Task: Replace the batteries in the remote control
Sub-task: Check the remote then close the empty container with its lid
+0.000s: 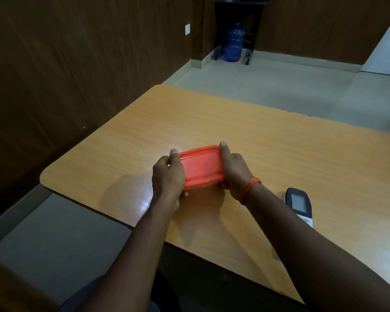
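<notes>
My left hand [168, 174] and right hand [233, 170] grip a small plastic box [202, 167] between them, one at each short end. Each thumb lies along the lid's edge and the fingers curl underneath, so both hands are closed round the box. It is orange-red and rectangular with rounded corners. Its smooth lid has a raised rim and is pressed on. The lid is opaque, so I cannot tell what is inside, nor whether the bottom touches the bench [279, 154]. An orange thread band [251, 188] circles my right wrist.

The remote control [299, 204] lies flat on the bench at about 4 o'clock from the box, just beyond my right forearm, which covers part of it. Neither hand touches it. Its far end is dark and rounded, with a grey display window, and the nearer part is white.

The bench has a glossy, light wood-grain laminate top with rounded corners, and it catches glare near my left wrist.

At 12 o'clock, well beyond the bench, a blue ribbed water jug [233, 45] stands on the pale tiled floor [279, 82] under a dark stand [250, 30] on castors. Dark wood-panelled walls [77, 64] run from 9 to 12 o'clock, with a white switch plate [187, 29] near the corner.
</notes>
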